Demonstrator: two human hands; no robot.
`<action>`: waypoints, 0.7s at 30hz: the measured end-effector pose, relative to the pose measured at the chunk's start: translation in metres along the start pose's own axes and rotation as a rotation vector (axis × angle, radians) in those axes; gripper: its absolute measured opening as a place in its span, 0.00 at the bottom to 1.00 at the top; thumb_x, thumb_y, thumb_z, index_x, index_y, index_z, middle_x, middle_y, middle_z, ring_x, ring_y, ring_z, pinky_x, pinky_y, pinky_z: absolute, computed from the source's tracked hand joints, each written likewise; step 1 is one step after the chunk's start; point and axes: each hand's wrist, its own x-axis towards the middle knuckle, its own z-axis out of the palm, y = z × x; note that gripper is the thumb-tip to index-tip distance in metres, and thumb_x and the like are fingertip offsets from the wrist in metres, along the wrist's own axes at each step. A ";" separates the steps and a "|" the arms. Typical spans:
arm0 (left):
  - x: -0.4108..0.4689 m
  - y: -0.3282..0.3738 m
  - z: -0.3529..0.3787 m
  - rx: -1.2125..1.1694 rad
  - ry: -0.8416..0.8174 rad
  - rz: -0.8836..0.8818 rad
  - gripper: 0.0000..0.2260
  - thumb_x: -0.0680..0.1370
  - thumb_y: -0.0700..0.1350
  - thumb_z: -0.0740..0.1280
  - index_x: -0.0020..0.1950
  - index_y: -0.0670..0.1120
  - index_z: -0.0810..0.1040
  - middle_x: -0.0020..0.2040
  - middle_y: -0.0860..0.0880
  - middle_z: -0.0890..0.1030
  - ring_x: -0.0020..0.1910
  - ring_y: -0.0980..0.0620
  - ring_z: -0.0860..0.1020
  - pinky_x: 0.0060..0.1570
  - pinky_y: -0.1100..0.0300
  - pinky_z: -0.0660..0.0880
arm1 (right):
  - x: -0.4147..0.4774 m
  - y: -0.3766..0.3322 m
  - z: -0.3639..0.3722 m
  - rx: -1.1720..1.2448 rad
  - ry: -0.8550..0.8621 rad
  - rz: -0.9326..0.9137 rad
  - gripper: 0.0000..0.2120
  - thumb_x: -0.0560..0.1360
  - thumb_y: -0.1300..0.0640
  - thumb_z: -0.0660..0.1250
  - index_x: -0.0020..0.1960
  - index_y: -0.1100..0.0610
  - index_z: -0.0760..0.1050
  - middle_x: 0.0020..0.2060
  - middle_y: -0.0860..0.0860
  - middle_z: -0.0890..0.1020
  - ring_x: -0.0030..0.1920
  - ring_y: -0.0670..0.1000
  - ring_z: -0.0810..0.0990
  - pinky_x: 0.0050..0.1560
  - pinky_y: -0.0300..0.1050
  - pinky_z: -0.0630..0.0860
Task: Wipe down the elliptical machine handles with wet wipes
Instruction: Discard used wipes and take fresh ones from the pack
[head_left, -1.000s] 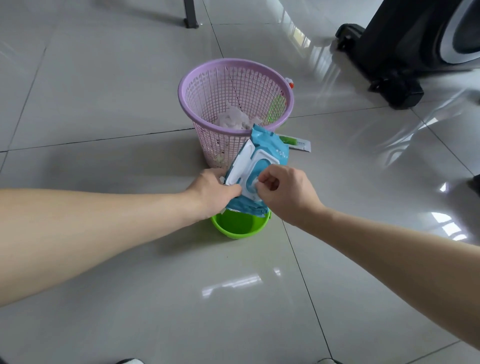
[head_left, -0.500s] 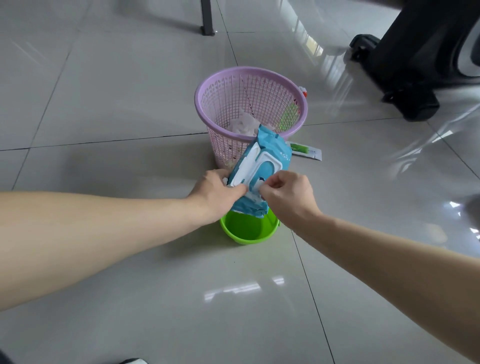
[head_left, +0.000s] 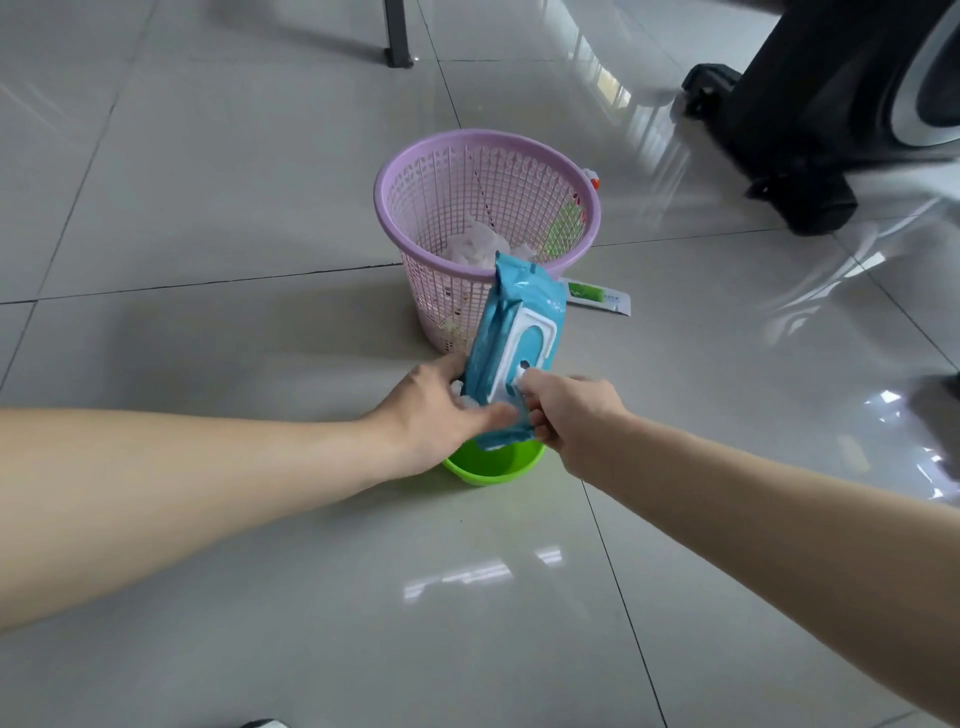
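Both hands hold the wet wipes pack (head_left: 521, 304) above the green bowl (head_left: 491, 467).
The left hand (head_left: 431, 415) grips the pack's lower end; the right hand (head_left: 571, 415) pinches its white lid (head_left: 511, 358). A purple wastebasket (head_left: 387, 213) stands just behind.

Floor: we see glossy pale grey tiles (head_left: 218, 156), dark grout lines (head_left: 208, 283).
Furniture: we spot one dark leg (head_left: 397, 36) standing far off.
Light: we catch bright glare (head_left: 457, 577) on the tiles.

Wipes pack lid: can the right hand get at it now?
Probably yes: the left hand holds the wipes pack tilted up, lid facing the right hand, whose fingertips pinch its tab.
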 end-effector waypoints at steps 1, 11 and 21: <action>0.001 -0.001 -0.001 -0.003 -0.073 0.010 0.17 0.69 0.55 0.81 0.54 0.55 0.81 0.48 0.56 0.85 0.48 0.56 0.84 0.49 0.61 0.80 | -0.001 0.000 -0.004 -0.054 0.012 -0.058 0.10 0.71 0.60 0.72 0.32 0.57 0.77 0.26 0.51 0.76 0.27 0.50 0.73 0.34 0.45 0.76; 0.020 0.031 -0.038 -0.479 -0.244 -0.335 0.31 0.71 0.76 0.58 0.45 0.51 0.82 0.31 0.49 0.77 0.23 0.52 0.62 0.23 0.65 0.54 | -0.002 0.000 -0.032 -0.700 0.037 -0.876 0.14 0.72 0.60 0.71 0.33 0.51 0.69 0.27 0.45 0.71 0.32 0.50 0.69 0.32 0.44 0.69; 0.011 0.031 -0.025 -0.327 -0.060 -0.255 0.05 0.76 0.44 0.74 0.43 0.50 0.79 0.29 0.52 0.72 0.22 0.56 0.64 0.23 0.65 0.59 | 0.005 -0.015 -0.031 -0.512 0.022 -0.737 0.03 0.75 0.55 0.74 0.43 0.50 0.82 0.54 0.45 0.76 0.59 0.50 0.71 0.58 0.43 0.72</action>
